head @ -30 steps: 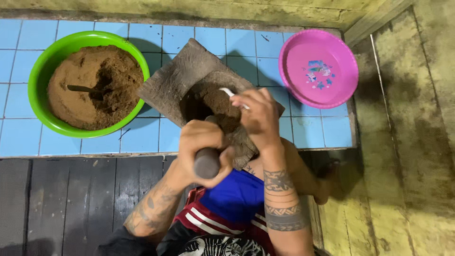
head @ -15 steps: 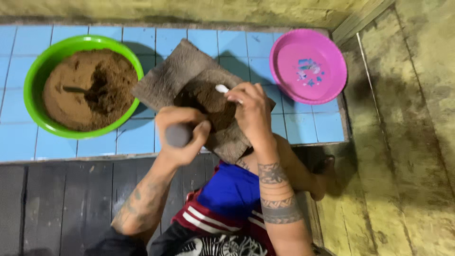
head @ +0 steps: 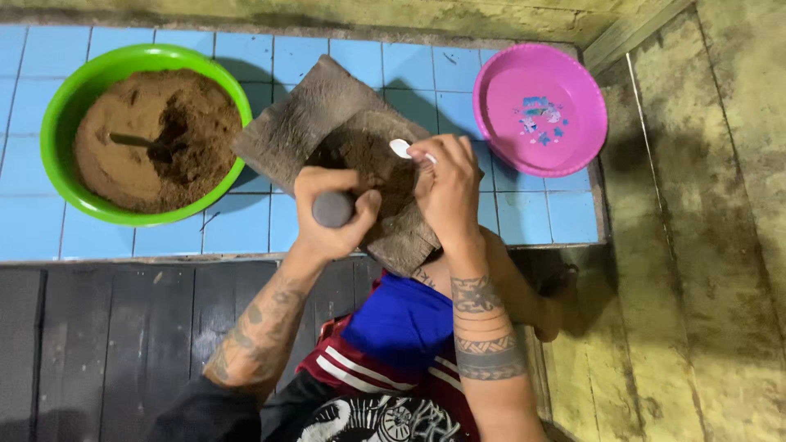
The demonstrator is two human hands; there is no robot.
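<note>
at the far left a green bowl [head: 57,123] is seen on the blue tiled floor [head: 33,237], heaped with brown powder [head: 139,139] in which a dark spoon handle [head: 131,141] is half buried. just to its right a rough stone slab [head: 303,115] is laid at an angle, and a dark brown paste [head: 368,160] is spread over its middle. the left hand [head: 332,217] is closed around a dark stone pestle [head: 332,209], held over the near part of the slab. the right hand [head: 446,184] is closed on a small white spoon [head: 401,148], its bowl set at the paste's upper edge. for the grinding to be done well, it is judged that the pestle should be pressed flat and the paste scraped back toward the middle, away from the slab's edges. at the far right an empty pink bowl [head: 499,90] is set, apart from the slab.
</note>
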